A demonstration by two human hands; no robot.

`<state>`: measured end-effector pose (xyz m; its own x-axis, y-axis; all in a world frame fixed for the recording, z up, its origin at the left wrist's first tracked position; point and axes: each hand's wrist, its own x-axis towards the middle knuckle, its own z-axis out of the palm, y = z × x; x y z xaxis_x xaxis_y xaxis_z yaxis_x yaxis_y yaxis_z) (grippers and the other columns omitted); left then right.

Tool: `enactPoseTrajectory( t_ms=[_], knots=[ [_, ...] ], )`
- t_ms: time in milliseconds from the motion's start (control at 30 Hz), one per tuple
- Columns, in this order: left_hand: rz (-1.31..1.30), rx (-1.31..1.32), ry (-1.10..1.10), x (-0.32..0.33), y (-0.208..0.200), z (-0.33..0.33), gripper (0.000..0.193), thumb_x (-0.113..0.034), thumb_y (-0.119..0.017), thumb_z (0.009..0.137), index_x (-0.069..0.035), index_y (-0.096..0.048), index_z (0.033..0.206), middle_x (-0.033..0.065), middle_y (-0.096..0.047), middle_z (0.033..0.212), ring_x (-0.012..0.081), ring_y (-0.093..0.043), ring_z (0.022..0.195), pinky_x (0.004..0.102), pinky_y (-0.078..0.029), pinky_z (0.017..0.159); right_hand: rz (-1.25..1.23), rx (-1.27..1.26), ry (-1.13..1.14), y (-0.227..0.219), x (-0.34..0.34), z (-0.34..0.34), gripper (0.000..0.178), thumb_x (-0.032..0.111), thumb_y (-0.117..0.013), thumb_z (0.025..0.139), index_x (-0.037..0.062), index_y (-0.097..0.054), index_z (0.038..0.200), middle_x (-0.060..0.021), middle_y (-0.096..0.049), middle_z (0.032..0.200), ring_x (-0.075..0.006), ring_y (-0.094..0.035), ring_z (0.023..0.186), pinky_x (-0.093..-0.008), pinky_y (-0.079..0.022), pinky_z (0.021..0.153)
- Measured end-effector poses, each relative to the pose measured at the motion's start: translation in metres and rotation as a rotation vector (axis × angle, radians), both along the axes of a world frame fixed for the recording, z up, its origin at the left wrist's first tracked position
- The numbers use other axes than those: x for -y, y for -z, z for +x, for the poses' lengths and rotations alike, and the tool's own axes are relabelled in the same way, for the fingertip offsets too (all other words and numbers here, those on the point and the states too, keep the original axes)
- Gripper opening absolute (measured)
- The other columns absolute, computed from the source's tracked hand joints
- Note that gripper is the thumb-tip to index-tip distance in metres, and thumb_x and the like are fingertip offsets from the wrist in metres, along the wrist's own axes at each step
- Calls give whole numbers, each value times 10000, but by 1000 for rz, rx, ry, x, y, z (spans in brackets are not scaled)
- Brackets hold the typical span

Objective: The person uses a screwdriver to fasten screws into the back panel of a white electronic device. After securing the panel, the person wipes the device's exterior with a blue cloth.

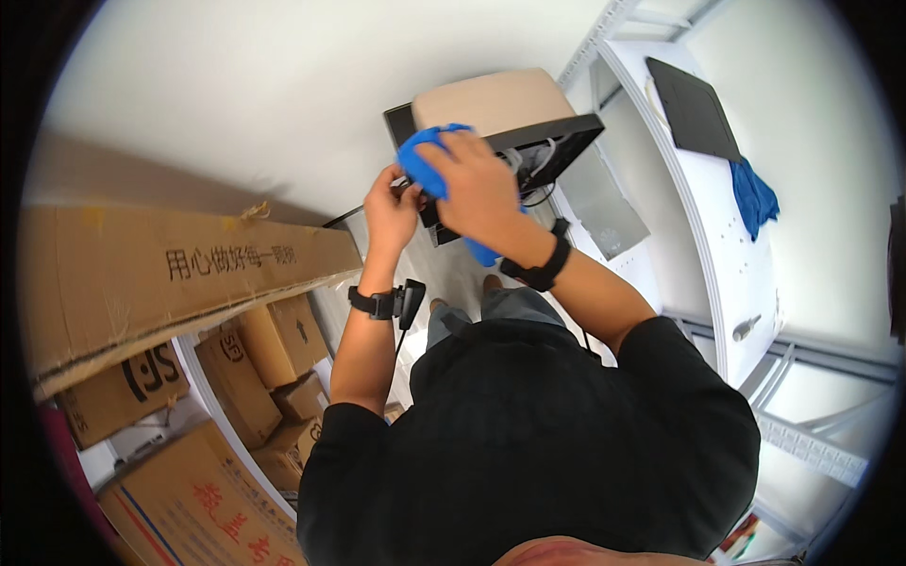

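Note:
My right hand [477, 184] is wrapped over a blue cloth [422, 160], which bunches out past the fingers. A further piece of blue cloth [483, 253] shows below that wrist. Close beside it, my left hand [391, 209] has its fingers bent in a pinch near the cloth. A small dark part shows at its fingertips; what it is I cannot make out. Just beyond the right hand is a black open-sided case [552, 146] with pale cables inside. A beige rounded panel or cushion [495, 99] lies behind the case.
On the left, a long cardboard box [189, 274] sits above shelves holding several more cartons [241, 387]. A white shelf [703, 198] on the right carries a flat black panel [694, 108], a blue cloth [752, 196] and a small metallic cylinder [746, 327]. A grey translucent panel [604, 203] leans below.

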<state>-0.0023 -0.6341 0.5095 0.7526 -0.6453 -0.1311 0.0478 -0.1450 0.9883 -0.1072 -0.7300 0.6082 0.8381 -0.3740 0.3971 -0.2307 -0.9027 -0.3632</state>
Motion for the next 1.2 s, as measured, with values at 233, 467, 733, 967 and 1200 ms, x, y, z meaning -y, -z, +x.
enactPoseTrajectory(
  t_ms=[233, 467, 733, 967, 1200],
  knots=[
    [30, 222, -50, 6, 4, 2, 284, 109, -560, 810, 27, -588, 1081, 137, -681, 796, 172, -662, 666, 314, -528, 617, -167, 8, -74, 6, 12, -6, 454, 95, -703, 684, 199, -613, 1117, -82, -565, 1093, -291, -532, 1084, -347, -483, 621],
    [186, 409, 0, 6, -29, -4, 267, 74, -633, 822, -19, -589, 1068, 117, -682, 851, 174, -646, 612, 306, -504, 613, -77, 16, 55, -5, 85, -57, 558, -25, -661, 611, 169, -644, 1134, -130, -599, 1182, -336, -565, 1128, -410, -513, 855],
    [265, 521, -45, 11, -23, -4, 267, 82, -618, 817, -11, -584, 1065, 119, -696, 845, 177, -658, 621, 290, -507, 612, -66, 34, 352, -5, 194, -127, 505, -20, -634, 651, 171, -643, 1119, -117, -621, 1164, -348, -583, 1065, -421, -507, 859],
    [214, 427, -122, 18, -22, -14, 259, 95, -581, 830, 19, -578, 1078, 134, -713, 907, 148, -657, 611, 274, -507, 598, -221, 51, 244, -5, 156, -104, 450, 24, -660, 659, 173, -653, 1084, -48, -593, 1053, -281, -560, 1055, -410, -504, 758],
    [195, 301, -169, 17, -23, -15, 230, 73, -585, 838, 23, -581, 1062, 141, -706, 888, 135, -643, 621, 275, -505, 605, -137, -58, -43, -3, 75, -41, 438, 85, -676, 682, 172, -611, 1106, -90, -548, 986, -303, -537, 951, -411, -454, 672]
  ],
)
